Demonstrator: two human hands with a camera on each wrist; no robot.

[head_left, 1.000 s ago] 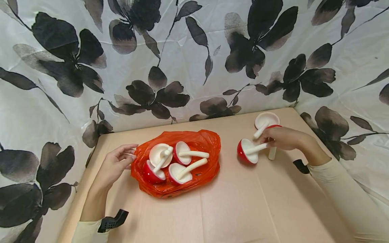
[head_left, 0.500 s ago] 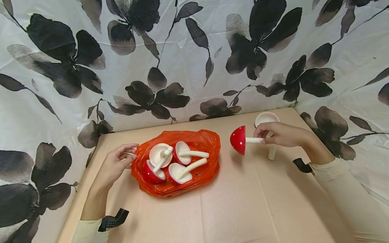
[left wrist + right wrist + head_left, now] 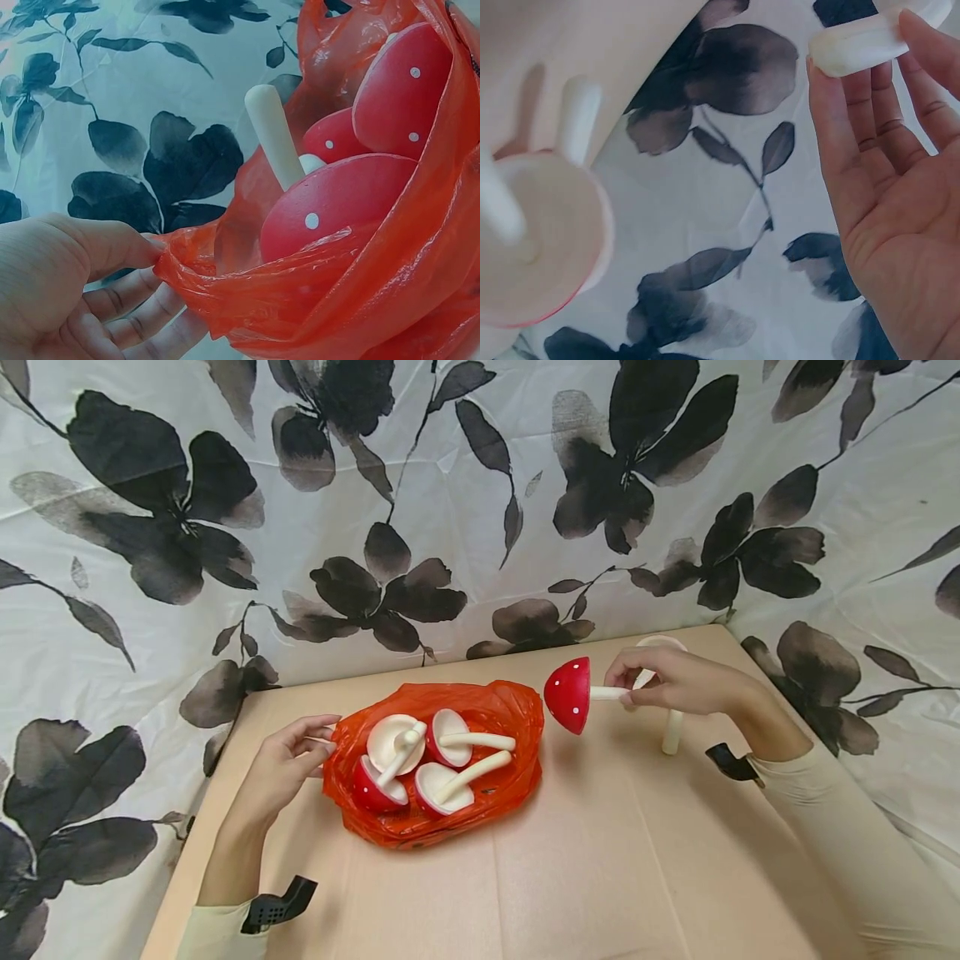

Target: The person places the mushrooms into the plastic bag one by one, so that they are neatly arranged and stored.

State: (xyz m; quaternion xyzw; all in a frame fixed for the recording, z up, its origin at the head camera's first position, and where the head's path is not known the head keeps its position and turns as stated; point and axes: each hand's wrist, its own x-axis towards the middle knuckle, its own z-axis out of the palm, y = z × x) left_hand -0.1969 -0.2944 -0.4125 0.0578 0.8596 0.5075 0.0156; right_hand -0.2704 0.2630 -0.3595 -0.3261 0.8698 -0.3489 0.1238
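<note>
Head view: right hand (image 3: 671, 683) pinches the pale stem (image 3: 609, 692) of a red-capped mushroom (image 3: 567, 695), up off the table (image 3: 585, 868), just right of a red plastic bag (image 3: 517, 710); left hand (image 3: 279, 770) pinches the bag's left edge. Mushroom looks light, stiff, smooth, cap probably slippery; I'd grip the stem. Four bagged mushrooms (image 3: 444, 789) lie inside, two stems jutting rightward, a bit in the way; loose mushrooms (image 3: 672, 733) sit partly hidden behind the right hand. Floral cloth (image 3: 480, 527) behind. Left wrist view: thumb and fingers nip the thin, crinkled film, likely floppy and easily torn; spotted caps inside. Right wrist view: stem between thumb and fingertips, cap can't be made out; at left, a loose one's hollow underside, another stem beside it.
</note>
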